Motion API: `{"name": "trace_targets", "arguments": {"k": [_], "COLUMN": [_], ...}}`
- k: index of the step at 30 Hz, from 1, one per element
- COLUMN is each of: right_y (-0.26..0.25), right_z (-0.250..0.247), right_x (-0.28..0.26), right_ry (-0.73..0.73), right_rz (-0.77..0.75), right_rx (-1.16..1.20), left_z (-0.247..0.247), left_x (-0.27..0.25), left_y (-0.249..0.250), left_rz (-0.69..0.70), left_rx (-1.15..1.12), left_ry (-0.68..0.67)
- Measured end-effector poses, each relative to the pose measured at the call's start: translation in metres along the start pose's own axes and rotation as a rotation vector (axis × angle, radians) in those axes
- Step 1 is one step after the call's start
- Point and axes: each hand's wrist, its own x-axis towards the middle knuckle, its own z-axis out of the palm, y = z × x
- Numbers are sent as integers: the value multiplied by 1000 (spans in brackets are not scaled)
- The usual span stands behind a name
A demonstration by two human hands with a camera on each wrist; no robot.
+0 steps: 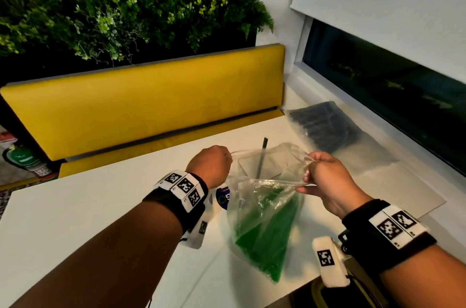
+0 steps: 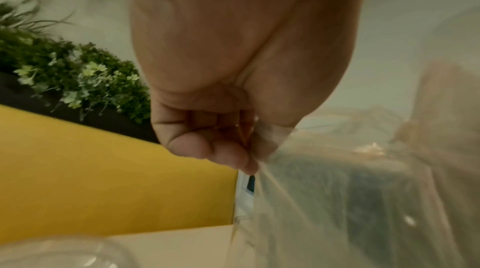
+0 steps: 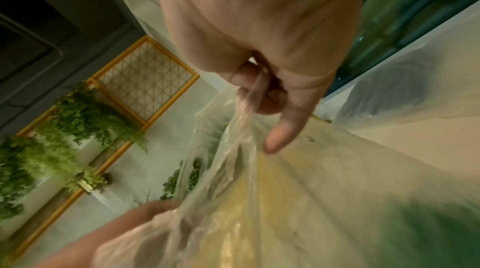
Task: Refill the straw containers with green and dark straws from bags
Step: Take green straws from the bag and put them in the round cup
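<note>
A clear plastic bag (image 1: 262, 196) with green straws (image 1: 264, 239) in its lower part hangs over the white table (image 1: 88, 211). My left hand (image 1: 214, 163) pinches the bag's left rim, and my right hand (image 1: 320, 176) pinches the right rim, with the mouth held apart between them. In the left wrist view the curled fingers (image 2: 207, 145) clamp the clear film (image 2: 337, 190). The right wrist view shows my fingers (image 3: 262, 96) gripping bunched plastic (image 3: 233, 170). Behind the bag stands a clear straw container (image 1: 262, 163) with one dark straw (image 1: 262, 156) in it. A second bag of dark straws (image 1: 325, 126) lies at the table's far right.
A yellow bench back (image 1: 151, 103) runs along the table's far side, with green plants (image 1: 113, 12) above it. A window (image 1: 390, 83) and sill lie to the right. A round clear lid or cup (image 2: 57, 252) sits near my left wrist. A purple sticker (image 1: 223, 198) shows under the left wrist.
</note>
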Motion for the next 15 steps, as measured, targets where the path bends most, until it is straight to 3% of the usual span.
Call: {"name": "trace_targets", "arguments": {"k": [2,4,5,7,9,12,15], "right_y": [-6,-9,-9,-9,-6,-3,-1], "right_z": [8,16,19,28,35,41,46], "right_x": [-6,-11,-12,-14,-14,-19,-28], "right_ry": [-70,-109,-109,-115,-115,-136,-235], "right_rz": [54,54,25,-50,-101,-181,-208], "right_rx": [-23,-80,-128,-208,-296,-382,-409], "left_z": [-7,-7,-3,15,40,76,99], "left_x": [-17,-42,-54,-61,-45,-14,-5], "left_y": [14,40,56,73,75,66,60], "left_rz": [88,342,458,508,346,215,135], "left_rx": [8,-69,-125,-255,-355,-262,-233], "left_ry": [106,318,358,248,35,-305,-384]}}
